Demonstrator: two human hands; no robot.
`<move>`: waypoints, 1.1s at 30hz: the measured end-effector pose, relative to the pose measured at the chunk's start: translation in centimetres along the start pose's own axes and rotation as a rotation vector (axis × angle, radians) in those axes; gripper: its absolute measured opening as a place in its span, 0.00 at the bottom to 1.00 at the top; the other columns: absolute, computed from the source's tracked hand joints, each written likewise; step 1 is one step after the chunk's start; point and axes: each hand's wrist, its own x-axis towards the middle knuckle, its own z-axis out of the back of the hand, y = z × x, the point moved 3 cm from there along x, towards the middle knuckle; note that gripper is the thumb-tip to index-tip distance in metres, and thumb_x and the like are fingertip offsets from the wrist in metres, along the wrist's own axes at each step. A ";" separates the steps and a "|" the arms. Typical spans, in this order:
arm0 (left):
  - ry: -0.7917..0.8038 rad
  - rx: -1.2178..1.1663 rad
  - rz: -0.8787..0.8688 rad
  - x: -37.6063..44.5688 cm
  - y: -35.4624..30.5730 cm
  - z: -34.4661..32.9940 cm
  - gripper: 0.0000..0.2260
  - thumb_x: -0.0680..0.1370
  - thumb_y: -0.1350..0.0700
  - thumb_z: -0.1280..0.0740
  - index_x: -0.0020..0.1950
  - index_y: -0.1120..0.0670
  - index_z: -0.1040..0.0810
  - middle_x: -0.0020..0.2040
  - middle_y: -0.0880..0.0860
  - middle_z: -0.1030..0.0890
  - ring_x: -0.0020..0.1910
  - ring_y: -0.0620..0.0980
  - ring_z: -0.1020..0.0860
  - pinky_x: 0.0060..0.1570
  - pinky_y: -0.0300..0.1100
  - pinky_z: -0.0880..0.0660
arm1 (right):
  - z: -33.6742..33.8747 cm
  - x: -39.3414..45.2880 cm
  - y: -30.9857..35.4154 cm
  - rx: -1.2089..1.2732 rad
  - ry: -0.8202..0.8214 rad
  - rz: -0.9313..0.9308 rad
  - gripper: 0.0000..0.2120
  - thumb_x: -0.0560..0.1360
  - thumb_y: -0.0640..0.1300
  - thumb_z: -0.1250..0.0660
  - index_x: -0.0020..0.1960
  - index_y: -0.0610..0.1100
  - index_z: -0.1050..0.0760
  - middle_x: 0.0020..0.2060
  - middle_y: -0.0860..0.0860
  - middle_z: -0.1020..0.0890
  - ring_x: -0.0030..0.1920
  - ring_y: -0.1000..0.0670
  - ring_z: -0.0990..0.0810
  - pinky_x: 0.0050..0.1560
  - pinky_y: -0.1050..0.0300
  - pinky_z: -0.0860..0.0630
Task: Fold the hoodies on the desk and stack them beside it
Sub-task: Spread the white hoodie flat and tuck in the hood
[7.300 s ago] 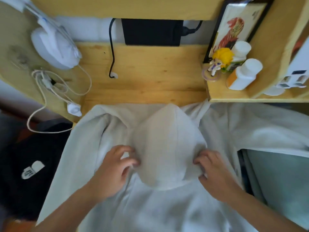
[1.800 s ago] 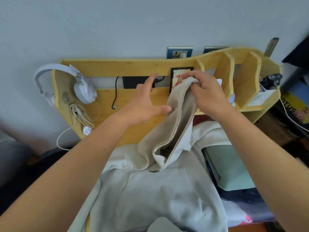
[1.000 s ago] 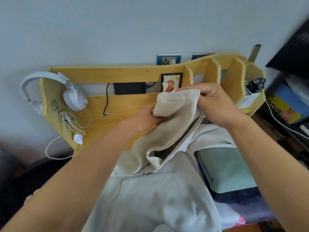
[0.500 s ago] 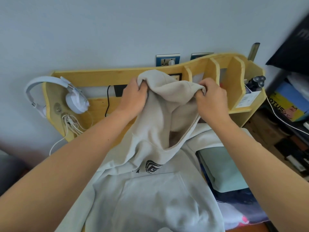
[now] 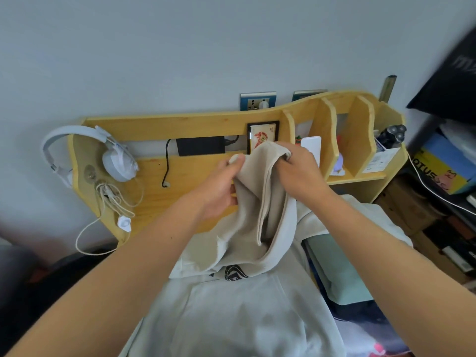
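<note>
I have my left hand (image 5: pixel 222 187) and right hand (image 5: pixel 296 171) both gripping the hood (image 5: pixel 260 197) of the cream hoodie (image 5: pixel 247 318), lifted off the desk (image 5: pixel 154 181) to straighten it before folding.

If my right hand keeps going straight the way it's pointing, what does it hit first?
The right hand, gripping the hoodie's hood, points up and left toward the desk's back. Probably it would first meet the small framed picture there, though depth is unclear from this one view.
</note>
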 end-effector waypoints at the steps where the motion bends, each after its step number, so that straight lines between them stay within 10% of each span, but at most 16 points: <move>1: 0.039 0.029 -0.005 0.1 0.6 0.1 0.28 0.79 0.37 0.34 0.76 0.46 0.35 0.69 0.54 0.23 0.65 0.56 0.22 0.63 0.61 0.23 | -0.1 0.0 -0.1 0.004 0.001 0.019 0.11 0.83 0.42 0.40 0.53 0.45 0.18 0.46 0.52 0.16 0.44 0.60 0.22 0.46 0.65 0.27; 7: 0.118 0.308 -0.144 0.0 1.2 1.0 0.22 0.74 0.51 0.23 0.67 0.46 0.24 0.60 0.50 0.15 0.60 0.53 0.17 0.61 0.52 0.20 | 0.7 0.8 -0.6 -0.059 -0.069 0.141 0.15 0.79 0.35 0.38 0.58 0.47 0.16 0.50 0.55 0.15 0.52 0.55 0.20 0.53 0.71 0.26; 13: -0.118 0.974 -0.399 -0.1 -3.9 4.5 0.24 0.79 0.50 0.28 0.75 0.41 0.29 0.70 0.42 0.23 0.67 0.46 0.25 0.66 0.43 0.29 | 3.5 1.4 -2.1 -0.436 -0.175 0.213 0.17 0.73 0.28 0.36 0.56 0.42 0.17 0.48 0.44 0.15 0.50 0.41 0.18 0.51 0.44 0.21; 15: -0.219 1.259 -0.543 -1.0 -5.2 3.5 0.11 0.79 0.42 0.29 0.59 0.41 0.21 0.55 0.42 0.17 0.54 0.47 0.20 0.49 0.44 0.25 | 3.4 1.3 -2.4 -0.420 -0.193 0.164 0.17 0.72 0.27 0.35 0.56 0.42 0.19 0.43 0.47 0.18 0.45 0.44 0.19 0.42 0.50 0.23; 18: -0.338 1.496 -0.571 -0.7 -5.5 0.8 0.20 0.76 0.32 0.32 0.39 0.47 0.30 0.34 0.44 0.25 0.34 0.45 0.27 0.30 0.43 0.39 | 2.5 1.4 -1.4 -0.325 -0.249 0.046 0.13 0.74 0.32 0.36 0.55 0.46 0.25 0.34 0.53 0.25 0.35 0.51 0.25 0.31 0.55 0.33; 26: -0.701 1.534 -0.486 1.8 -7.5 0.7 0.15 0.82 0.49 0.43 0.47 0.54 0.20 0.46 0.58 0.17 0.45 0.63 0.20 0.38 0.47 0.36 | 1.1 0.0 -0.4 -0.306 -0.193 -0.030 0.10 0.77 0.37 0.33 0.54 0.48 0.29 0.35 0.53 0.26 0.38 0.47 0.24 0.34 0.52 0.29; 33: -0.237 0.478 -0.093 1.4 -7.8 -1.0 0.12 0.81 0.49 0.40 0.44 0.50 0.21 0.40 0.50 0.17 0.42 0.51 0.19 0.38 0.46 0.24 | -2.7 -0.4 1.8 -0.001 0.088 0.046 0.13 0.76 0.41 0.29 0.56 0.46 0.30 0.44 0.53 0.24 0.43 0.55 0.25 0.41 0.58 0.27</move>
